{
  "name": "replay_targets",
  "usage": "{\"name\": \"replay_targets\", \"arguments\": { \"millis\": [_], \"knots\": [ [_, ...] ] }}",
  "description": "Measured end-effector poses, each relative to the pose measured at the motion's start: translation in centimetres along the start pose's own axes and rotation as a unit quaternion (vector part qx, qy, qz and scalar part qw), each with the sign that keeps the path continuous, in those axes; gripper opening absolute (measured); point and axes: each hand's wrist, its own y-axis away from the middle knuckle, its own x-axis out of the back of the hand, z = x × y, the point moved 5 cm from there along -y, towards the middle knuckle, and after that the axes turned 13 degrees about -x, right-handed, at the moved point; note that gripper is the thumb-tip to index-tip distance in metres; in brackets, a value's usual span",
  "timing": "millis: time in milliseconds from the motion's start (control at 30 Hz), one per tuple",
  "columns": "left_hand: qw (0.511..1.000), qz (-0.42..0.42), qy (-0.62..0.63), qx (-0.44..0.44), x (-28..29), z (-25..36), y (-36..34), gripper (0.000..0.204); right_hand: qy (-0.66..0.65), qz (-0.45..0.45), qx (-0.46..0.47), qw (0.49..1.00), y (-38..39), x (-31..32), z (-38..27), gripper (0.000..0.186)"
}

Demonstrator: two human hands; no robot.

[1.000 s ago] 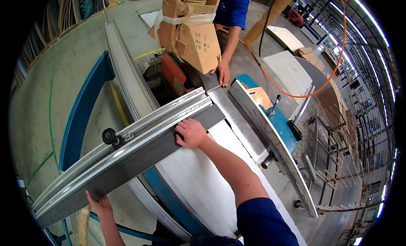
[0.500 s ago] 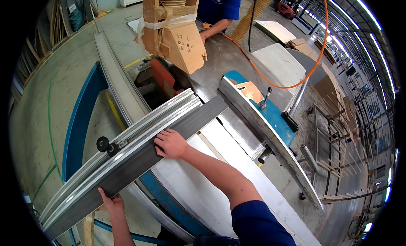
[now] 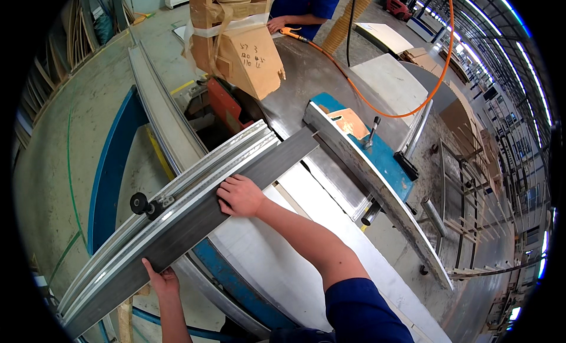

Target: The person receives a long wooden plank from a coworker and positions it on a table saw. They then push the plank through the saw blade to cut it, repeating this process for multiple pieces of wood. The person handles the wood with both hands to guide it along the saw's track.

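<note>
A long dark grey board (image 3: 191, 228) lies slantwise along a silver aluminium fence (image 3: 215, 169). My right hand (image 3: 240, 194) presses on the board near its middle, fingers curled over it. Lower on the left, my left hand (image 3: 162, 278) grips the board's near edge, thumb on top and fingers partly hidden below. The board's far end lies close to a long metal rail (image 3: 377, 195) on the right. A black round knob (image 3: 139, 203) sits on the fence beside the board.
A cardboard-wrapped post (image 3: 250, 57) rises ahead of a red guard (image 3: 224, 104). Beyond it, a co-worker's hand (image 3: 278, 23) is near an orange air gun (image 3: 290, 32) with an orange hose (image 3: 348, 78). A blue curved beam (image 3: 112, 172) stands left; a metal rack (image 3: 466, 195) stands right.
My left hand has shifted slightly right and up with the board between its fingers. My right hand remains on the board. The co-worker's hand has moved left, away from the hose.
</note>
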Motion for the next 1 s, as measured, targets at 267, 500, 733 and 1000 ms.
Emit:
{"name": "replay_targets", "arguments": {
  "millis": [267, 500, 733, 1000],
  "knots": [
    [0.998, -0.027, -0.029, -0.039, -0.3, -0.4, 0.2, 0.069, -0.002, 0.011, 0.012, 1.000, 0.2, 0.1, 0.5, 0.019],
    [0.994, -0.045, -0.098, 0.026, 0.1, -1.7, -0.2, 0.085, -0.008, 0.024, 0.011, 1.000, 0.3, 0.9, 2.1, 0.017],
    [0.986, -0.068, -0.146, 0.036, -2.2, -3.1, 1.8, 0.100, 0.008, 0.030, 0.001, 1.000, 0.6, 2.2, 4.3, 0.017],
    [0.991, -0.029, -0.108, 0.066, -0.9, -2.5, 1.0, 0.087, 0.002, 0.017, 0.019, 1.000, 0.3, 1.5, 3.8, 0.017]
  ]
}}
